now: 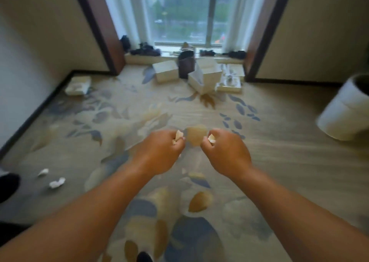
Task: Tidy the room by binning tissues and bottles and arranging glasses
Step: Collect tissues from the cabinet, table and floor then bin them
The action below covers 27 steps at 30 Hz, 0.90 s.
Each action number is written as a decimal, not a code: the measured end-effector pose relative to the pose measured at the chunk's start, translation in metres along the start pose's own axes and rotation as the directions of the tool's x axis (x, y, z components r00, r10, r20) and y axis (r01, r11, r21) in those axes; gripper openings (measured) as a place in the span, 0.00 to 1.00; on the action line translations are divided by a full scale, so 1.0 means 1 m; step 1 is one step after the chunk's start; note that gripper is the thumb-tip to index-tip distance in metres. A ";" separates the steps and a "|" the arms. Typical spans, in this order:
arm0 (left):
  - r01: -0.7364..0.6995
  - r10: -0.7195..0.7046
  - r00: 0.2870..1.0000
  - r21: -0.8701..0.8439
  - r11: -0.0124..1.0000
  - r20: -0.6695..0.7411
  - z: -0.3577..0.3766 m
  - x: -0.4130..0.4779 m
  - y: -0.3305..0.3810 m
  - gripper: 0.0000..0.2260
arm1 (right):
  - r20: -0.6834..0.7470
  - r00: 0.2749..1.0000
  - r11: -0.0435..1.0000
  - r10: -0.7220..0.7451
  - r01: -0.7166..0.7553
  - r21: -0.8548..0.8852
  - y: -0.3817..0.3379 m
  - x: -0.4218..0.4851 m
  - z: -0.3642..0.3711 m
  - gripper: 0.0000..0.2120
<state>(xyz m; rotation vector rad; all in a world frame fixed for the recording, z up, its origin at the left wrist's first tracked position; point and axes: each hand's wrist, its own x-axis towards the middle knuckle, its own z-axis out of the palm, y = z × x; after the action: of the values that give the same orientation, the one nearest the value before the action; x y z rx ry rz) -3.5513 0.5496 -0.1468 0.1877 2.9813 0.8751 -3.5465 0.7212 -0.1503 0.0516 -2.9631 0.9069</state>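
A crumpled tissue [178, 136] pokes out of the left hand [159, 152], whose fingers are curled tightly round it. A second tissue wad [211, 137] shows at the thumb side of the right hand [227, 152], gripped the same way. Both hands are held out in front of the person, backs up, near each other but not touching, above the patterned carpet [279, 142] with its blue and tan leaf shapes.

Two loose tissues lie on the carpet at the lower left, well apart from the hands: a larger white wad [57, 182] and a smaller scrap [43, 172] just beyond it. A dark shoe [8, 186] sits at the left edge near them.

At the right edge a white round bin [343, 114] stands on the carpet, its dark mouth showing at the top.

Farther off, below the window [183, 12], pale boxes [165, 70] cluster on the floor with a dark brown container [186, 67] between them. A flat pale pack [78, 85] lies by the left wall. Dark items [145, 49] line the window sill. Any print on the boxes and the pack is too blurred to read, and what lies in the open tray [229, 81] at the right of the boxes cannot be made out.
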 end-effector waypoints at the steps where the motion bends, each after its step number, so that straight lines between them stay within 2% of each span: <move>1: 0.034 -0.034 0.999 -0.018 0.999 -0.015 -0.015 -0.009 -0.026 0.15 | 0.024 0.999 1.000 -0.028 0.028 -0.013 -0.024 0.002 0.017 0.11; 5: 0.161 -0.166 0.982 -0.059 0.985 -0.093 -0.079 -0.046 -0.123 0.15 | 0.124 0.982 0.988 -0.141 0.148 -0.047 -0.123 0.009 0.081 0.11; 9: 0.293 -0.308 0.929 -0.100 0.951 -0.206 -0.145 -0.086 -0.207 0.16 | 0.224 0.937 0.958 -0.267 0.282 -0.041 -0.224 0.016 0.136 0.12; 14: 0.460 -0.496 0.817 -0.186 0.868 -0.293 -0.197 -0.130 -0.300 0.15 | 0.356 0.842 0.900 -0.406 0.436 -0.005 -0.325 0.023 0.199 0.12; 18: 0.572 -0.622 0.727 -0.244 0.783 -0.290 -0.216 -0.149 -0.361 0.16 | 0.429 0.765 0.853 -0.480 0.521 0.028 -0.383 0.037 0.249 0.11; 27: 0.747 -0.795 0.534 -0.280 0.603 -0.289 -0.263 -0.119 -0.507 0.16 | 0.557 0.615 0.773 -0.558 0.629 0.080 -0.495 0.125 0.386 0.12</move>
<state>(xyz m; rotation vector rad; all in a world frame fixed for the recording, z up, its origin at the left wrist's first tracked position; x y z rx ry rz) -3.5036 -0.0293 -0.1998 -1.3796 2.7507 1.0039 -3.6611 0.0929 -0.1873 1.4512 -3.0676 0.6715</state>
